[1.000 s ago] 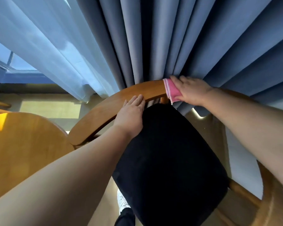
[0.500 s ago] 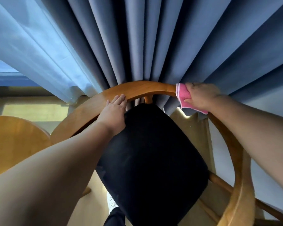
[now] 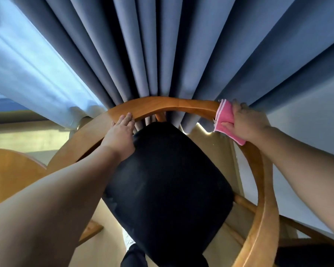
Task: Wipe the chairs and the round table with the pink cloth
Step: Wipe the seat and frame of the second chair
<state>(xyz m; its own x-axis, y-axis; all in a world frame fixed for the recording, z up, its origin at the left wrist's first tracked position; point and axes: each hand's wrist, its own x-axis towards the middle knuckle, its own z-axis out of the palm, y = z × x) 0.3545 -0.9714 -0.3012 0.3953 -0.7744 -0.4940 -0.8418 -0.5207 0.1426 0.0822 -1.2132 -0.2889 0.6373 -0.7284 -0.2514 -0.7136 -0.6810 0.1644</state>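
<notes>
A wooden chair with a curved backrest rail [image 3: 168, 105] and a black seat cushion [image 3: 168, 185] stands below me. My right hand [image 3: 247, 122] grips the folded pink cloth [image 3: 225, 117] around the right bend of the rail. My left hand [image 3: 121, 132] rests flat with straight fingers on the left part of the rail. The edge of the round wooden table [image 3: 10, 170] shows at the lower left.
Blue-grey curtains [image 3: 181, 54] hang right behind the chair, touching the rail, with a sheer white curtain [image 3: 27, 70] at the left. A grey wall [image 3: 307, 132] runs close along the right. A foot in a white sock [image 3: 128, 238] shows under the seat's front edge.
My right hand has slid the pink cloth along the rail from its top middle round to the right bend. My left hand stays on the left part of the rail.
</notes>
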